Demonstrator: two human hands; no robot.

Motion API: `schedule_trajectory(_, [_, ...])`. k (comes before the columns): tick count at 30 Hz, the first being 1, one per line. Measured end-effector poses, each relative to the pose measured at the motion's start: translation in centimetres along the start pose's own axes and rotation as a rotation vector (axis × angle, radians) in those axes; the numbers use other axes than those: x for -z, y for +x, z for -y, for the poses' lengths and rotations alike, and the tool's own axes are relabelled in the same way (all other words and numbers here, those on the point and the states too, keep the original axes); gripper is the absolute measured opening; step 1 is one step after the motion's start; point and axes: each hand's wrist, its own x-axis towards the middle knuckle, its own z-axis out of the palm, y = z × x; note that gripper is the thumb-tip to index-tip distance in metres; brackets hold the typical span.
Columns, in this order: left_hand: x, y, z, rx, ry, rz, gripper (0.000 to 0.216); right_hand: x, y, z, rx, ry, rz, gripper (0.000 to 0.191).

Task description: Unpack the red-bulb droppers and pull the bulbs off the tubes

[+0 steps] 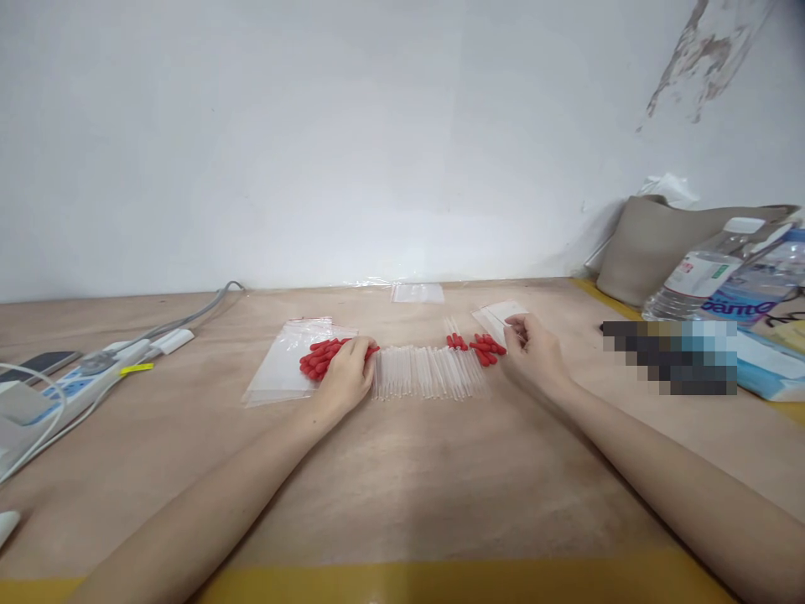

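A row of thin clear plastic tubes lies side by side across the table. At its left end my left hand is closed over the edge of a pile of red rubber bulbs, and a red bulb shows at its fingertips. The pile rests on clear zip bags. My right hand has curved fingers, with a gap between thumb and forefinger. Just left of it are a few more red bulbs and small clear bags. Several tubes with red bulbs on them stick out behind the row.
Another small bag lies by the wall. A power strip with cables and a phone are on the left. To the right stand a grey-brown bag, a water bottle and a blue tissue pack.
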Motion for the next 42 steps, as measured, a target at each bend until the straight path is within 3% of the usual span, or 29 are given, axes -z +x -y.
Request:
schedule_trajectory(6, [-0.1,-0.4,-0.3,-0.07,-0.01,-0.033,0.016,0.2,0.3,-0.8,0.029,-0.056,-0.002,0.014])
schedule_trajectory(9, [0.1,-0.6,-0.4,-0.086,0.014,-0.066,0.021,0.0,0.1,-1.1,0.139,-0.129,0.043,0.016])
schedule_trajectory(12, [0.7,-0.5,0.0,-0.066,0.046,-0.095,0.024,-0.1,0.0,-1.3,0.154,-0.248,0.043,0.019])
schedule_trajectory(16, [1.5,0.1,1.2,-0.026,0.092,-0.152,0.023,0.0,0.0,-1.5,0.099,-0.334,0.006,0.019])
schedule_trajectory(20, [2.2,0.6,1.9,0.014,0.151,-0.199,0.023,-0.3,-0.1,-0.8,0.196,-0.273,-0.077,0.017])
schedule_trajectory(24, [2.9,0.9,2.3,0.061,0.241,-0.176,0.025,-0.9,-1.0,0.9,0.326,-0.251,-0.09,0.018])
schedule_trajectory(30, [4.2,1.3,3.1,0.188,0.377,-0.165,0.024,-1.0,-2.6,2.2,0.438,-0.303,0.064,0.019])
schedule_trajectory(42, [4.6,1.5,4.0,0.373,0.234,0.06,0.027,-0.1,-3.2,2.9,0.504,-0.27,0.258,0.027])
